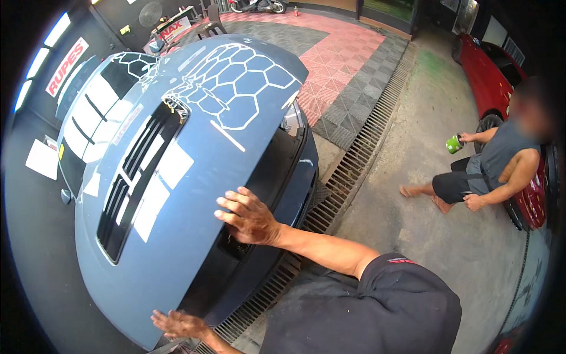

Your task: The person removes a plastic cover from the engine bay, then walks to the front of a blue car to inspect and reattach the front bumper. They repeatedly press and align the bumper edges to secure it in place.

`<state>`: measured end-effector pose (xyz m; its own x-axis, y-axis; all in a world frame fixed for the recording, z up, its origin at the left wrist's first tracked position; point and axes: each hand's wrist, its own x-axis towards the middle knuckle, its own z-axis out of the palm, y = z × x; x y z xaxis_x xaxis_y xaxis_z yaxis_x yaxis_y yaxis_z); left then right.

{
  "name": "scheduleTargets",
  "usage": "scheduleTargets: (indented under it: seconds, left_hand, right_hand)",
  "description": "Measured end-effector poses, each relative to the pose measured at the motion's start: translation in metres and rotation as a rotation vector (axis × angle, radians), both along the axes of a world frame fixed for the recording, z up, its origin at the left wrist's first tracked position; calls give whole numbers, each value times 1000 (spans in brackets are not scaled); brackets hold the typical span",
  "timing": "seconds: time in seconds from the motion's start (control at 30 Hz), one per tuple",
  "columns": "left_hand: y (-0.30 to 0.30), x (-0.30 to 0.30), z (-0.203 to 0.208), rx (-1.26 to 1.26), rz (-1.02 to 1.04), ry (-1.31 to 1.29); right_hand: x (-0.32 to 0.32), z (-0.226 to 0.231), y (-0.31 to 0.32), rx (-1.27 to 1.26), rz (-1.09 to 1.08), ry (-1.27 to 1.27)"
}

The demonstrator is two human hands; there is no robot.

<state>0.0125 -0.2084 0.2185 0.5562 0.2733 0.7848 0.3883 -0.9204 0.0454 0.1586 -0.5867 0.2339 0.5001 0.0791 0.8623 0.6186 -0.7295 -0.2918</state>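
A blue-grey car's raised lid (177, 218) fills the left half of the view, with a slatted black vent (141, 177) set into it. My right hand (249, 217) is at the lid's near edge, fingers spread over the painted surface and nothing in them. Lower down, my left hand (178, 324) lies by the corner of the same edge, its fingers stretched out and holding nothing. Between the hands, below the edge, shows a dark recess (212, 271). Bright hexagonal light reflections cross the far part of the lid.
A person (501, 159) is beside a red car (492, 82) at the right, holding a green and black container (454, 143). A slotted floor drain (368, 153) runs past my car. Farther off are red and grey floor tiles (342, 65), a chair (212, 22) and a motorcycle (258, 6).
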Motion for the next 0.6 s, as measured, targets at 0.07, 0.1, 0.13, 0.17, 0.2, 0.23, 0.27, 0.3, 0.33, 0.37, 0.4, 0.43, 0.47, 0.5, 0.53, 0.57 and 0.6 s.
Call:
scheduleTargets:
  seconds: [0.07, 0.1, 0.13, 0.17, 0.2, 0.23, 0.27, 0.3, 0.33, 0.37, 0.4, 0.43, 0.47, 0.5, 0.53, 0.57, 0.6]
  left_hand:
    - [-10, -16, -37, -140, 136, 197]
    - [-16, -21, -49, -214, 142, 330]
    - [-24, -28, -57, -291, 143, 463]
    - [-40, -37, -52, -383, 125, 586]
    - [-41, -47, -68, -492, 113, 637]
    - [-60, -58, -71, -537, 73, 641]
    - [-79, -74, -73, -582, 39, 640]
    - [-87, -93, -83, -634, 4, 649]
    - [-94, -111, -93, -690, -32, 658]
    - [-111, -123, -95, -798, -80, 684]
    - [-126, -138, -101, -880, -120, 647]
    - [-130, -151, -111, -966, -110, 733]
    - [-135, -164, -118, -1051, -98, 819]
    - [-147, -176, -120, -1110, -138, 878]
    - [-156, -186, -119, -1170, -176, 939]
    - [-152, -202, -148, -1243, -239, 1020]
    - [-160, -210, -158, -1275, -253, 1147]
  right_hand:
    - [-14, -35, -9, -79, 53, 129]
    - [-18, -51, -13, -114, 72, 210]
    - [-25, -65, -17, -152, 87, 289]
    - [-32, -79, -21, -211, 105, 389]
    - [-40, -93, -27, -265, 129, 469]
    - [-50, -117, -37, -243, 118, 588]
    - [-66, -138, -44, -217, 115, 705]
    - [-87, -147, -52, -136, 109, 799]
    - [-111, -156, -66, -58, 101, 895]
    - [-137, -174, -88, -47, 44, 980]
    - [-164, -189, -108, -37, -5, 1063]
    - [-194, -197, -124, 10, -84, 1207]
    - [-221, -201, -143, 59, -164, 1349]
    - [-245, -210, -164, 103, -217, 1540]
    - [-266, -219, -185, 148, -271, 1733]
    - [-285, -229, -205, 136, -302, 1822]
    - [-309, -241, -229, 131, -349, 1919]
